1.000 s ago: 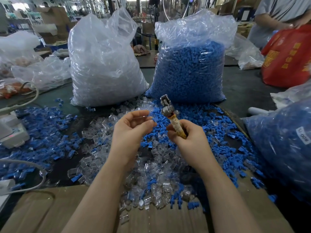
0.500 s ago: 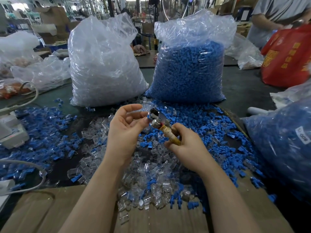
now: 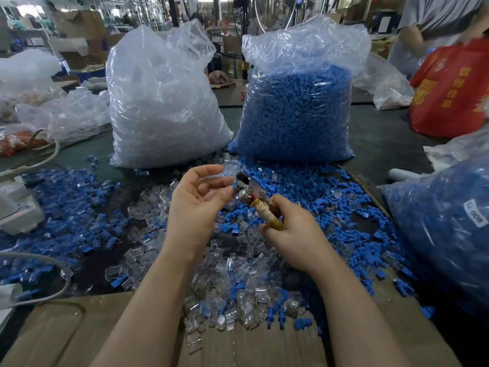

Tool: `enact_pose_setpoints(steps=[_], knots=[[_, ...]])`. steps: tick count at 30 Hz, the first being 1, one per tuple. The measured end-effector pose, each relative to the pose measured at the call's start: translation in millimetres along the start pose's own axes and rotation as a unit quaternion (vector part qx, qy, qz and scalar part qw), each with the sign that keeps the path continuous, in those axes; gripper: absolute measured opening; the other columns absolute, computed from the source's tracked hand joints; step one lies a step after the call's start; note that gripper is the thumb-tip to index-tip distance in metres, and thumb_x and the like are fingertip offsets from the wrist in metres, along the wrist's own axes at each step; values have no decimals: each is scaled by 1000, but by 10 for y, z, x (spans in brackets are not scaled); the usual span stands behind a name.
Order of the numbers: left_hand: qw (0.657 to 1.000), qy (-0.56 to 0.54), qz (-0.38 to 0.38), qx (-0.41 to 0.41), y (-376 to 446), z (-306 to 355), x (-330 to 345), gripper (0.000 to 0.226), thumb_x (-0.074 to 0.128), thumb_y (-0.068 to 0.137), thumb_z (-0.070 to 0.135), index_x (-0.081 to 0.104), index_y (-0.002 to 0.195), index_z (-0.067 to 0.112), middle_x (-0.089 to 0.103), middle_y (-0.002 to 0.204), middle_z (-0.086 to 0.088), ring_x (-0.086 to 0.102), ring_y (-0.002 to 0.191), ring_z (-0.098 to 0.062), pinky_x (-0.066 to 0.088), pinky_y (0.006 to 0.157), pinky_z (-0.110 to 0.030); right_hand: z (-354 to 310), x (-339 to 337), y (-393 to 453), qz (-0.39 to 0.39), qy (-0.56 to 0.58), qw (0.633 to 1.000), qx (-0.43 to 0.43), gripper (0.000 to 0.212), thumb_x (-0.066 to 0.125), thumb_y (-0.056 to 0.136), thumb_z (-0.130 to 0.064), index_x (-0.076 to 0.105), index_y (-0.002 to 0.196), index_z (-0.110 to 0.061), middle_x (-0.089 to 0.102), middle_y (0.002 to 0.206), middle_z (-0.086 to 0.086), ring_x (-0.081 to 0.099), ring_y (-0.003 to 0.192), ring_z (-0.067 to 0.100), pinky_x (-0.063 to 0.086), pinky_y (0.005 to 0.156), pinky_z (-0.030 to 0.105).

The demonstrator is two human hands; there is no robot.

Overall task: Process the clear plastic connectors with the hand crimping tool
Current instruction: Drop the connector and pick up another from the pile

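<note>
My right hand point(image 3: 292, 231) grips the hand crimping tool point(image 3: 254, 197) by its tape-wrapped handle, its metal head tilted up and to the left. My left hand point(image 3: 197, 205) is raised beside that head, thumb and fingertips pinching a small connector with a blue part point(image 3: 234, 187) against the tool's jaws. The piece is mostly hidden by my fingers. Below both hands lies a loose heap of clear plastic connectors point(image 3: 232, 282) mixed with blue caps point(image 3: 312, 192).
A tall bag of clear connectors point(image 3: 161, 102) and a bag of blue caps point(image 3: 299, 109) stand behind the heap. Another blue-filled bag point(image 3: 444, 226) sits at right, a white device with cables point(image 3: 16, 210) at left, cardboard point(image 3: 251, 348) in front. A person stands far right by a red bag point(image 3: 455, 88).
The tool's head has swung down and left to meet my left hand. My left fingers moved from curled apart to pinching a piece at the jaws.
</note>
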State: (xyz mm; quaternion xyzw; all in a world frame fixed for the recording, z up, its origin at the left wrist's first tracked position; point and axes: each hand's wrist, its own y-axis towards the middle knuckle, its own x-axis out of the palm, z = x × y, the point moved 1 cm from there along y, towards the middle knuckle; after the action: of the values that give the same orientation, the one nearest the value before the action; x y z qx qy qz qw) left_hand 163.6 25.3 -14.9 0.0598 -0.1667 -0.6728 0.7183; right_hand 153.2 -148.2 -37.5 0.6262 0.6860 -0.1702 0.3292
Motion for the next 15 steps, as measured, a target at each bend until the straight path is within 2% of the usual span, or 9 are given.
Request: enact_pose_setpoints(steps=[3, 6, 13, 15], knots=[[1000, 2, -8, -1, -4, 9, -1, 38, 74, 74, 11, 60, 109, 13, 76, 87, 4, 71, 85, -8, 56, 77, -21, -16, -5, -7, 3, -10, 1000, 0, 14, 61, 83, -18, 49, 82, -25, 56, 74, -2, 54, 68, 23, 47, 61, 43], [1000, -1, -12, -6, -9, 7, 1, 44, 74, 69, 16, 59, 110, 13, 75, 86, 5, 71, 82, -7, 55, 74, -19, -21, -3, -23, 13, -28, 1000, -2, 13, 58, 78, -14, 51, 81, -24, 55, 68, -3, 51, 64, 22, 45, 58, 43], [999, -3, -7, -43, -15, 1, 2, 43, 72, 70, 15, 61, 111, 13, 75, 86, 5, 70, 83, -9, 55, 74, -19, -25, 4, -22, 20, -77, 997, -3, 12, 58, 79, -17, 52, 86, -25, 55, 68, -3, 50, 64, 20, 41, 55, 38], [998, 2, -3, -57, -11, -4, -6, 38, 71, 76, 9, 62, 112, 12, 74, 87, 4, 70, 84, -10, 56, 75, -21, -33, 19, -20, 21, -84, 996, -2, 15, 59, 80, -20, 48, 84, -29, 54, 69, -5, 50, 64, 17, 39, 54, 36]])
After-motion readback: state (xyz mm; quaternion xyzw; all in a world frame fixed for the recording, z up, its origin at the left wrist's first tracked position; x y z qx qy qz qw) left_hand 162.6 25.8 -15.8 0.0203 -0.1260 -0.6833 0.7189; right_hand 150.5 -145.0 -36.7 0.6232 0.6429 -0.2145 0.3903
